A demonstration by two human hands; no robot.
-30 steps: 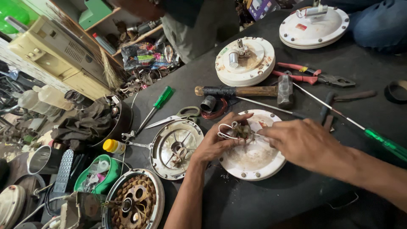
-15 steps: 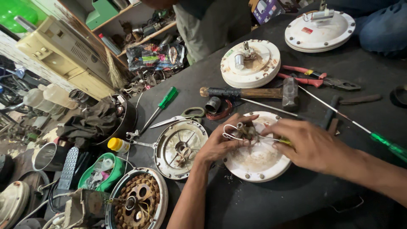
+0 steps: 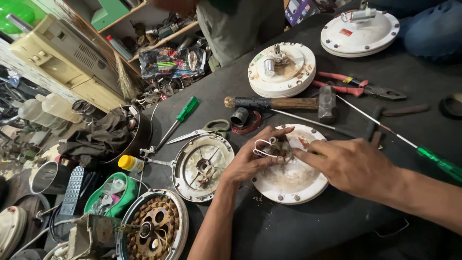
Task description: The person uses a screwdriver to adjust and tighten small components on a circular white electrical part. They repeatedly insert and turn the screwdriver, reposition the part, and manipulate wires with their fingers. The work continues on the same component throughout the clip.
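Now both hands work the wires at the hub of the white cover.

Left hand pinches the white wire loops at the cover's centre; right hand pinches a thin tool there, its tip hidden. The cover lies on the dark bench, right of the open metal housing, with the hammer just behind. Best, I judge, to brace the cover with the left palm and tease the wires gently, without kinking them.
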